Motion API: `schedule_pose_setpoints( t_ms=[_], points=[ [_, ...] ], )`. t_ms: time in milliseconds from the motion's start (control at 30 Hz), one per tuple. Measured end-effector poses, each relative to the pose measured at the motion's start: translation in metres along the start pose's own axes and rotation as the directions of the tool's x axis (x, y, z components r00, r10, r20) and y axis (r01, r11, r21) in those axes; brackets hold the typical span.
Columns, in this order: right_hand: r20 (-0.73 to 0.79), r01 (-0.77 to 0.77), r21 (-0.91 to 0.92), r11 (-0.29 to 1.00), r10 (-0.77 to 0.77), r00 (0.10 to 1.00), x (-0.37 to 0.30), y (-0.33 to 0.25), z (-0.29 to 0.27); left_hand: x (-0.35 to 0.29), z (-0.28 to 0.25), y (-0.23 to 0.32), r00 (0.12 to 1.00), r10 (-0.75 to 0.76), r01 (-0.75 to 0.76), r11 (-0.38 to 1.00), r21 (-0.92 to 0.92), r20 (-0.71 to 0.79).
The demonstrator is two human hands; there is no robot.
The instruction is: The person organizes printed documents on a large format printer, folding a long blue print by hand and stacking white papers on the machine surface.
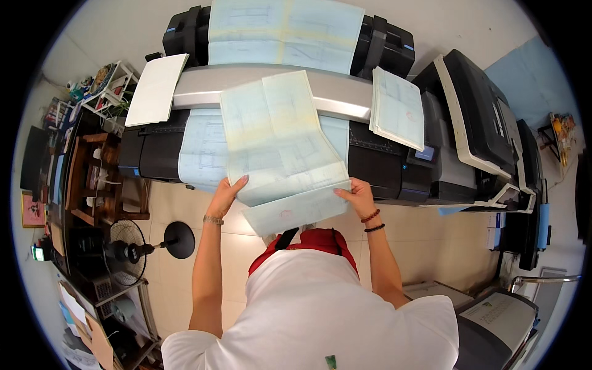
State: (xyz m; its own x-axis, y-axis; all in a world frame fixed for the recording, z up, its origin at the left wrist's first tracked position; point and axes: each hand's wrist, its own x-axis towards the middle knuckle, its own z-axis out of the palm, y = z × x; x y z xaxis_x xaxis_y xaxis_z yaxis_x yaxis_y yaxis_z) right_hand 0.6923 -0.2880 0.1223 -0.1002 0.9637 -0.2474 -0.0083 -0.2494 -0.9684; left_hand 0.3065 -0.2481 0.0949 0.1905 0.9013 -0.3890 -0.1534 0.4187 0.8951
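The left hand (227, 196) pinches a creased drawing sheet (277, 148) by its left edge, thumb closed on it; the right hand (359, 197) pinches the right edge likewise. The sheet overhangs the front edge of the wide printer (154, 154). Farther, white papers (155, 89) and folded drawings (398, 108) flank its silver cover (342, 100).

It looks like a print shop or drawing office: a wide-format plotter (339, 102) stands just beyond the left hand (229, 188) and right hand (359, 196), a large line drawing (287, 37) over its far side. Folded drawings (398, 108) lie ahead of the right hand; a bulky copier (478, 102) stands farther right.
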Motion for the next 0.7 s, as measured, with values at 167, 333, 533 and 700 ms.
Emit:
schedule_pose_setpoints(
  t_ms=[167, 333, 533, 700],
  points=[
    [0.064, 0.271, -0.078, 0.959, -0.267, 0.962, -0.026, -0.027, -0.012, -0.018, 0.003, -0.004, 0.999, -0.027, 0.034, 0.953, -0.301, 0.025],
    [-0.027, 0.581, -0.421, 0.697, -0.65, 0.76, -0.035, -0.052, -0.006, -0.053, 0.007, 0.012, 0.957, 0.107, -0.061, 0.983, -0.172, 0.27],
    [-0.302, 0.14, 0.012, 0.99, -0.13, 0.944, -0.026, -0.03, -0.016, -0.061, 0.023, 0.025, 0.968, 0.252, -0.247, 0.959, -0.141, 0.017],
    [-0.409, 0.065, -0.033, 0.997, -0.073, 0.91, 0.028, 0.021, -0.023, -0.048, 0.063, 0.01, 0.766, 0.63, -0.467, 0.41, 0.784, 0.127]
  ],
)
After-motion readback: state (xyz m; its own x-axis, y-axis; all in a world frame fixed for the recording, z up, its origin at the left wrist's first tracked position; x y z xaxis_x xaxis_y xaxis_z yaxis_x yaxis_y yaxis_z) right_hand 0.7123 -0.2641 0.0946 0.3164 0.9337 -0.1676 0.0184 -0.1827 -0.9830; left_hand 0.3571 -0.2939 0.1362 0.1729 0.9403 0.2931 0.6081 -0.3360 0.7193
